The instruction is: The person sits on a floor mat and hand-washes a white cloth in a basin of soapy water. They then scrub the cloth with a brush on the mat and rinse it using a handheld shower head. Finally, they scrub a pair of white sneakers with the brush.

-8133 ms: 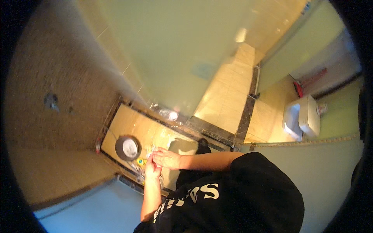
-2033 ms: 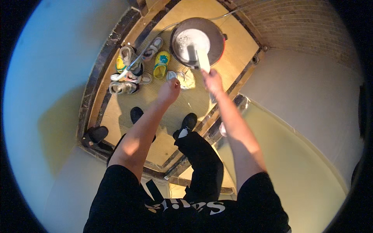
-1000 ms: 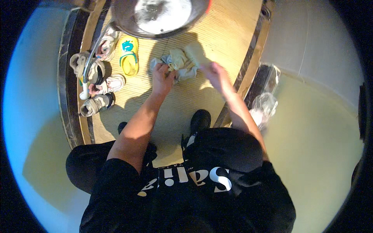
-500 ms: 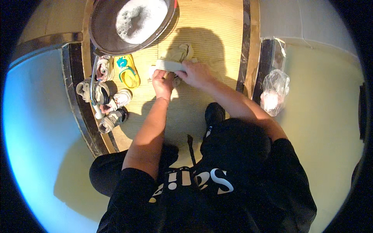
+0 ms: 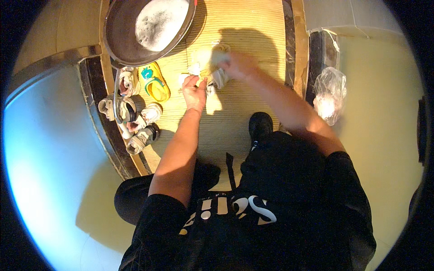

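Note:
My left hand [image 5: 195, 95] is closed in a pinch at the near left edge of a cream-and-white cloth-like item [image 5: 220, 78] low over the mat. Folds and pale patches show on the item, but blur hides its exact kind. Over its right side is my right hand [image 5: 239, 66], smeared by motion, with its fingers not readable. Up and to the left of both hands stands a dark round basin [image 5: 118, 41] with white suds [image 5: 162, 25] in it.
At the left lie yellow-and-teal clogs [image 5: 156, 83] and several pale shoes [image 5: 143, 137], with a hose and shower head [image 5: 118, 108] among them. A clear plastic bag [image 5: 330, 95] sits at the right ledge. The floor is a ribbed yellow mat [image 5: 226, 158].
My right hand has moved up and to the right, away from my left hand, and is now blurred. The cream item has shifted right and its white band no longer lies across my left fingers.

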The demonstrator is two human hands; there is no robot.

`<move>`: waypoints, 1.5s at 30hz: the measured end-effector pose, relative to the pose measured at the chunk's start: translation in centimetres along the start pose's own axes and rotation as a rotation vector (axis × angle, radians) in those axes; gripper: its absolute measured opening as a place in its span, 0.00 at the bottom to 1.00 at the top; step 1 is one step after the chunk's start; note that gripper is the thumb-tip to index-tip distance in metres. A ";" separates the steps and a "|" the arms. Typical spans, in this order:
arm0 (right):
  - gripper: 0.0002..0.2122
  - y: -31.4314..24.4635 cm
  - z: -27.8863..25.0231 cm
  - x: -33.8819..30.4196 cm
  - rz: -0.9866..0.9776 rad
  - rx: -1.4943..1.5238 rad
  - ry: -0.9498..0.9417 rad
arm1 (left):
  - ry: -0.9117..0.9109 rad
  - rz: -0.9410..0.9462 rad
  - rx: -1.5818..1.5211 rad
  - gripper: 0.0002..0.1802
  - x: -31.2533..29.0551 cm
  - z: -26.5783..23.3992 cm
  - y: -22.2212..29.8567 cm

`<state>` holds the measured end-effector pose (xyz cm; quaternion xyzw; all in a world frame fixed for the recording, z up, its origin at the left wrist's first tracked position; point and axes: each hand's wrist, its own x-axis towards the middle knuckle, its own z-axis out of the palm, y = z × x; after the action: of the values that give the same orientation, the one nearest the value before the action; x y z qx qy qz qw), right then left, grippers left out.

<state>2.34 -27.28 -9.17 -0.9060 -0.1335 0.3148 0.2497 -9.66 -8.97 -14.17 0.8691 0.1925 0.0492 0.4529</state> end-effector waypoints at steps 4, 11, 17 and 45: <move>0.24 2.8 -1.6 1.8 0.058 -0.024 0.177 | -0.023 0.003 0.050 0.13 0.1 -0.3 0.3; 0.26 -1.2 0.8 -1.4 -0.028 -0.020 -0.091 | -0.022 0.070 0.068 0.12 -0.1 -0.2 0.3; 0.25 0.2 -1.1 0.0 0.048 -0.037 0.026 | 0.000 0.099 0.064 0.12 0.0 0.0 -2.0; 0.26 -0.8 2.9 -5.6 -0.007 0.155 0.061 | -0.164 -0.438 -0.463 0.13 0.4 -1.4 0.5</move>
<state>-3.88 -27.79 -7.94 -0.8925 -0.1043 0.2957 0.3242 -9.55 -8.00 -12.96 0.6820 0.3214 -0.0769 0.6524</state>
